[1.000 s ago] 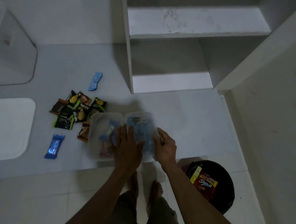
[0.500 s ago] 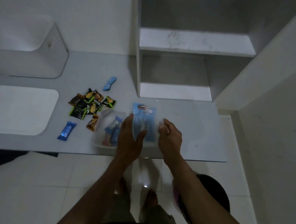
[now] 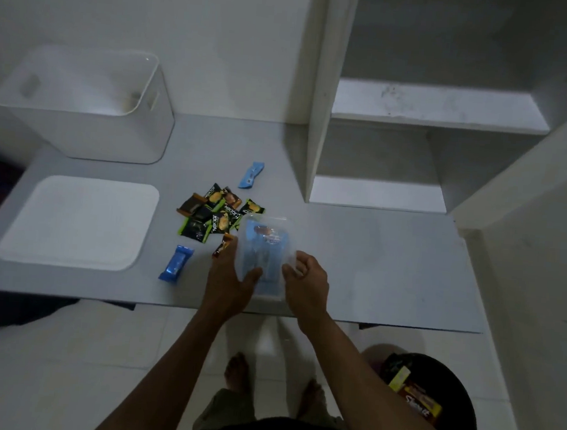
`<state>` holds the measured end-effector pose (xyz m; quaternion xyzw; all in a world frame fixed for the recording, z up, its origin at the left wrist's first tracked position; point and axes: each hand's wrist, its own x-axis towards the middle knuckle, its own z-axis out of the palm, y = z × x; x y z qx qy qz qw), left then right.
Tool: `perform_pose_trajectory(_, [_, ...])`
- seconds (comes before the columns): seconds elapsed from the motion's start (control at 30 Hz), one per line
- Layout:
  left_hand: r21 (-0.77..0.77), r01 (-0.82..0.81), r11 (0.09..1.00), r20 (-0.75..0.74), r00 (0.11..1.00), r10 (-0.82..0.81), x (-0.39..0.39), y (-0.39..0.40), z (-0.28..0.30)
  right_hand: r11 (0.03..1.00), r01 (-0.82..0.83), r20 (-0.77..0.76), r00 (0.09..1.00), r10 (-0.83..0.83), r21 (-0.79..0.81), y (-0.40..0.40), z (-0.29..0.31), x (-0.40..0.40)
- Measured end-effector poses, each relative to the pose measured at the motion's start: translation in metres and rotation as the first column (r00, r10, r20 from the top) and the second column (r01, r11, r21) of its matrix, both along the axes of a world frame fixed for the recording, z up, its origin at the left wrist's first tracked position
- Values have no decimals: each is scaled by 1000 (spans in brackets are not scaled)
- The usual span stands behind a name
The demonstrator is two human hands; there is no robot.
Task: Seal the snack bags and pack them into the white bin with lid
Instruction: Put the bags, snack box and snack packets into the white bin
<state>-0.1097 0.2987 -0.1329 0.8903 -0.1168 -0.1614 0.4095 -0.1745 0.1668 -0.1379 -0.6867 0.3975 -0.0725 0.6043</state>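
A clear plastic snack container (image 3: 266, 247) holding blue packets lies near the front edge of the grey counter (image 3: 389, 272), its two halves folded together. My left hand (image 3: 227, 284) grips its left side with the thumb on top. My right hand (image 3: 307, 283) pinches its right edge with curled fingers. The open white bin (image 3: 90, 134) stands at the back left, and its white lid (image 3: 77, 224) lies flat in front of it. Neither hand touches them.
A pile of green-and-black snack packets (image 3: 214, 218) lies just left of the container. A dark blue packet (image 3: 176, 263) and a light blue one (image 3: 252, 175) lie apart from the pile. White shelving (image 3: 417, 106) rises at the back right. A black floor bin (image 3: 430, 393) holds wrappers.
The container lay open as two halves side by side. The right half swung up and over onto the left half. The view tilted up and now shows the white bin.
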Motion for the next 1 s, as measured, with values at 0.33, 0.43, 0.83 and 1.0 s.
perform_pose_trajectory(0.33, [-56,64,996,-71,995,-68,26,20,-23,993,105,-55,993,-108,-57,31,-16,17])
perform_pose_trajectory(0.43, [-95,71,993,-130,988,-83,27,23,-24,995,78,-52,995,-81,-64,37,-18,16])
perform_pose_trajectory(0.83, [-181,81,980,-171,979,-113,22,20,-23,993,-115,38,993,114,28,38,-14,16])
perform_pose_trajectory(1.0, [-202,37,979,-129,990,-64,18,26,-9,986,-154,107,981,161,-69,41,-10,18])
